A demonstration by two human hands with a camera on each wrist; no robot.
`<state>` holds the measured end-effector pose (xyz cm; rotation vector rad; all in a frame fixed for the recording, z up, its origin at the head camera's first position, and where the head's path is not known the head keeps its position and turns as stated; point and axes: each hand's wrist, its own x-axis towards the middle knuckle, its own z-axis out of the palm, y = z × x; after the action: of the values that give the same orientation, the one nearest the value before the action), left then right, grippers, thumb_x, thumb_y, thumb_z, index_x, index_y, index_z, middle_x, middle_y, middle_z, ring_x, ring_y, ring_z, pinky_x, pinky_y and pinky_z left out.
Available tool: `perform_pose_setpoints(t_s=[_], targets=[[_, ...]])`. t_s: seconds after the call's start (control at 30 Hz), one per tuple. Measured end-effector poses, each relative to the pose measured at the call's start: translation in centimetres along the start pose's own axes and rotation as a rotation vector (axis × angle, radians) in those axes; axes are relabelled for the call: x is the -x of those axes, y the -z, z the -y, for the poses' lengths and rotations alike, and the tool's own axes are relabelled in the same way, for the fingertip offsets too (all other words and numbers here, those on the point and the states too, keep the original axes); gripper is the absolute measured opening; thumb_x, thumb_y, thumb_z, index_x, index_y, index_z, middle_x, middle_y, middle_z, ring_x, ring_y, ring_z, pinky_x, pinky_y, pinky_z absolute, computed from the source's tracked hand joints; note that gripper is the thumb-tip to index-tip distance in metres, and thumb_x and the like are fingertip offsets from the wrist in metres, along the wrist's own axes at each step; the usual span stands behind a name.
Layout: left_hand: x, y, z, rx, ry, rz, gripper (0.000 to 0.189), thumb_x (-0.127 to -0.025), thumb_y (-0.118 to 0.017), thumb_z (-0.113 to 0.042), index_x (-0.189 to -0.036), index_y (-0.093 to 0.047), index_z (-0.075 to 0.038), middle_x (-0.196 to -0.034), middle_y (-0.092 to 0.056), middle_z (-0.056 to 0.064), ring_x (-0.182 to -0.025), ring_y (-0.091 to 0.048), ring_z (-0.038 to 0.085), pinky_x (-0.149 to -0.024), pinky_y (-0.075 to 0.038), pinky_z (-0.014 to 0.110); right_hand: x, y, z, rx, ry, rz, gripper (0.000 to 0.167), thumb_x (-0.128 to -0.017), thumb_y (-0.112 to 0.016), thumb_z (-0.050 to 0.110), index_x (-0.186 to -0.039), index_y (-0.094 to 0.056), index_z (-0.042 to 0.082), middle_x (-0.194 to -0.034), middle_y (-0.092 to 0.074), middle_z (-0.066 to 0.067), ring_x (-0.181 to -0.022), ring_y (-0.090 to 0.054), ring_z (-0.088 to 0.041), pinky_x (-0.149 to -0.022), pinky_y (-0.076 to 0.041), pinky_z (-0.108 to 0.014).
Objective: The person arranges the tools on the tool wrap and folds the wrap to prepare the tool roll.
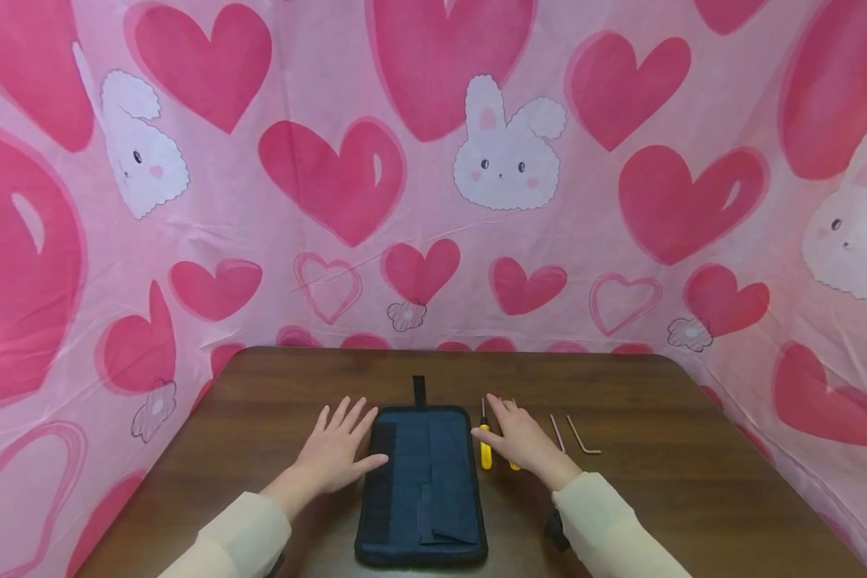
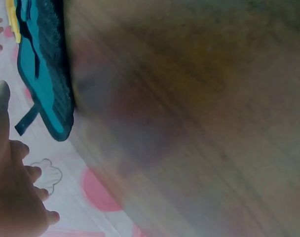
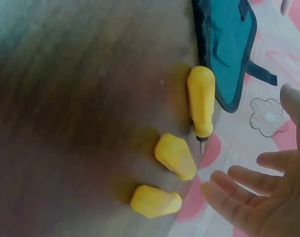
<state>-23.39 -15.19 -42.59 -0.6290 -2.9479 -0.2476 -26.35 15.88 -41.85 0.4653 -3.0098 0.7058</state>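
Note:
A dark blue fabric tool pouch (image 1: 412, 457) with black edging lies unfolded on the table, its short black strap (image 1: 420, 391) pointing away. My left hand (image 1: 332, 453), fingers spread, is at the pouch's left edge; I cannot tell whether it touches. To the right of the pouch, my right hand (image 1: 516, 437) has its fingers extended, above or among yellow-handled tools. A yellow-handled screwdriver (image 1: 486, 453) lies by its thumb. In the right wrist view two more yellow handles (image 3: 175, 156) (image 3: 155, 201) lie beside that screwdriver, their shafts not visible. Neither hand holds anything.
Right of my right hand lie an L-shaped hex key (image 1: 581, 437) and a thin metal rod (image 1: 557, 433), its near end hidden by the hand. The brown wooden table (image 1: 296, 377) is bounded by a pink heart-and-rabbit cloth (image 1: 433, 217) behind and at both sides.

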Motion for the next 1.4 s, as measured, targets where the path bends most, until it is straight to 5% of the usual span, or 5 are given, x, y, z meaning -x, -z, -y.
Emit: perform_pose_setpoints(t_s=[0.53,0.67,0.8,1.4], targets=[[1.0,-1.5,-0.1,0.053,-0.046,0.07,0.079,-0.084,-0.048,-0.063,-0.14,-0.038,-0.008,-0.145,-0.03,0.016,-0.133,-0.019,0.038,-0.103,-0.012,0.059,-0.3,-1.3,0.2,-0.156,-0.104,-0.012,0.066,-0.084,-0.068,0.026,-0.135,-0.038,-0.004,-0.134,-0.04,-0.026,-0.119,-0.041,-0.042,-0.091,-0.039,-0.053],[1.2,-1.9,-0.1,0.071,-0.06,0.078,0.08,-0.084,-0.049,-0.062,-0.14,-0.038,-0.007,-0.145,-0.03,0.016,-0.133,-0.02,0.038,-0.103,-0.012,0.059,-0.4,-1.8,0.2,-0.221,-0.148,0.0,0.068,-0.082,-0.071,0.023,-0.135,-0.037,-0.004,-0.133,-0.04,-0.027,-0.105,-0.052,-0.04,-0.064,-0.054,-0.038],[1.4,-2.1,0.0,0.095,-0.073,0.085,0.08,-0.084,-0.051,-0.061,-0.141,-0.037,-0.006,-0.145,-0.029,0.017,-0.133,-0.021,0.04,-0.102,-0.013,0.06,-0.4,-2.2,0.2,-0.247,-0.17,0.013,0.069,-0.081,-0.072,0.02,-0.135,-0.037,-0.004,-0.13,-0.041,-0.028,-0.083,-0.058,-0.03,-0.042,-0.048,-0.027],[2.2,-1.7,0.0,0.177,-0.097,0.189,0.078,-0.085,-0.053,-0.056,-0.139,-0.038,-0.001,-0.143,-0.032,0.018,-0.132,-0.021,0.04,-0.101,-0.01,0.062,-0.8,-2.9,0.4,-0.183,-0.216,0.032,0.066,-0.078,-0.074,0.015,-0.129,-0.038,-0.006,-0.102,-0.054,-0.024,-0.051,-0.053,-0.017,-0.038,-0.046,-0.027]])
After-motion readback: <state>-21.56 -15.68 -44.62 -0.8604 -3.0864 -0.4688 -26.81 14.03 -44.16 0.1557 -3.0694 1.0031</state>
